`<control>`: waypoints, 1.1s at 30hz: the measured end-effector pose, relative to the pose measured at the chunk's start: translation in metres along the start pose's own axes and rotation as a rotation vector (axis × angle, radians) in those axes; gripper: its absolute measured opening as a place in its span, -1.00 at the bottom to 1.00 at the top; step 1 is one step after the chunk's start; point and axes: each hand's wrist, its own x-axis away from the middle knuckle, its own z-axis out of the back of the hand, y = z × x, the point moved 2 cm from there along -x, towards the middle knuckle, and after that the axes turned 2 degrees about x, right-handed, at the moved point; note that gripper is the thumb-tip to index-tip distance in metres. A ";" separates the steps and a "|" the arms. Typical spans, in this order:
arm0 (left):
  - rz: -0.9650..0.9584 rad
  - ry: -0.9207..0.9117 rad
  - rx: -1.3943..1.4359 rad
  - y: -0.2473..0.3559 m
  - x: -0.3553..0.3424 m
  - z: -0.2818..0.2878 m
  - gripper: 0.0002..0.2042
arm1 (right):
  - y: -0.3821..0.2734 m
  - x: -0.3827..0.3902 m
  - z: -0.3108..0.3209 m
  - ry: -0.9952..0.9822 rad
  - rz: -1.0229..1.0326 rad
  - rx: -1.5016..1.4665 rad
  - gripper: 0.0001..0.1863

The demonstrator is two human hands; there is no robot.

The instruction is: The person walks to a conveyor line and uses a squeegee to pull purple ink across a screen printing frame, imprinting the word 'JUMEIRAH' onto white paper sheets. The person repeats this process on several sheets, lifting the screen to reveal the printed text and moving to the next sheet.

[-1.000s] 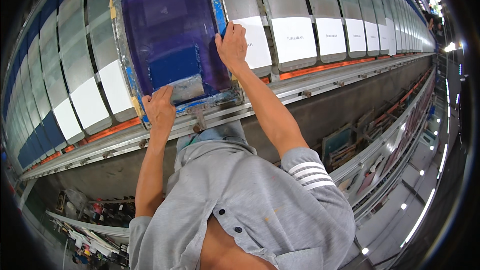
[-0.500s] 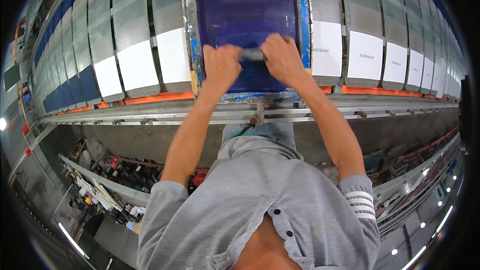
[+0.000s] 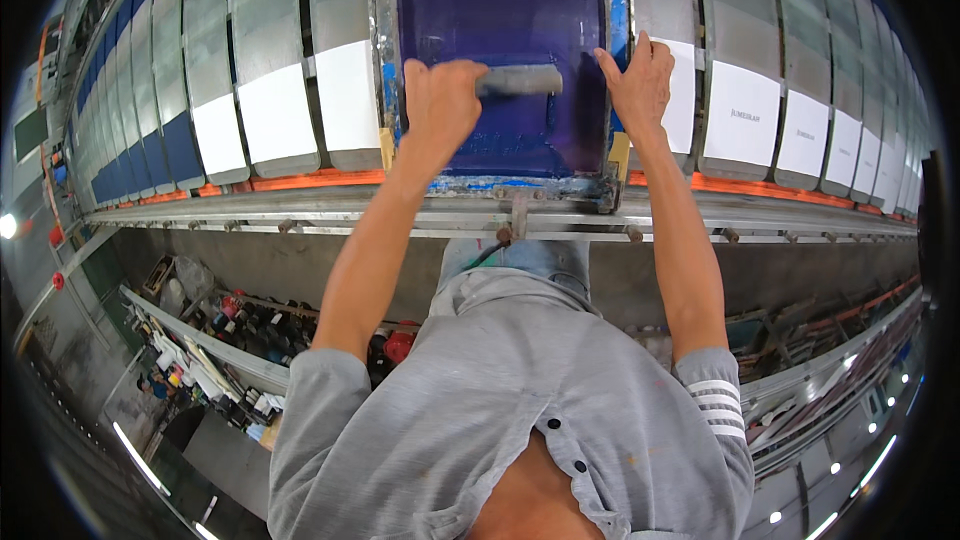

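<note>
A silk-screen printing frame [image 3: 508,183] with purple mesh [image 3: 500,15] lies in front of me, bearing a small triangular mark and blue ink smears. My left hand [image 3: 443,105] is closed round the left end of a squeegee [image 3: 527,80], which lies crosswise over the mesh. The squeegee's right end is free. My right hand [image 3: 641,80] is at the frame's right rail, thumb and fingers apart; whether it presses on the rail I cannot tell. White panels with small dark print [image 3: 742,118] lie to the right, plain white panels [image 3: 282,120] to the left.
Long grey boards [image 3: 265,0] stand side by side along the table. An orange strip [image 3: 330,180] and a metal rail [image 3: 400,218] run along the near edge. Behind me, a shelf [image 3: 255,370] holds bottles and clutter.
My right hand has let go of the squeegee and moved right to the frame's rail, its fingers spreading. The left hand and squeegee have shifted slightly away from me.
</note>
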 end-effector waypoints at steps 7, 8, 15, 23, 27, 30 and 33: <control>-0.038 0.145 0.013 0.022 0.111 -0.013 -0.56 | 0.007 0.003 -0.024 0.105 0.102 -0.079 -0.47; -0.039 0.161 0.017 0.021 0.111 -0.010 -0.56 | 0.002 0.000 -0.010 0.060 0.076 -0.120 -0.50; -0.076 0.103 0.086 -0.055 0.115 0.037 -0.72 | -0.071 0.022 -0.026 0.149 0.072 -0.213 -0.55; 0.020 -0.059 -0.016 -0.155 0.141 0.080 -0.56 | -0.181 0.058 -0.070 0.229 0.058 -0.319 -0.39; 0.024 -0.074 0.008 -0.166 0.139 0.083 -0.56 | -0.188 0.062 -0.075 0.233 0.052 -0.292 -0.39; 0.025 -0.085 -0.006 -0.174 0.139 0.079 -0.56 | -0.193 0.062 -0.079 0.211 0.048 -0.285 -0.40; 0.015 -0.100 0.012 -0.179 0.135 0.075 -0.57 | -0.192 0.061 -0.087 0.153 0.033 -0.219 -0.42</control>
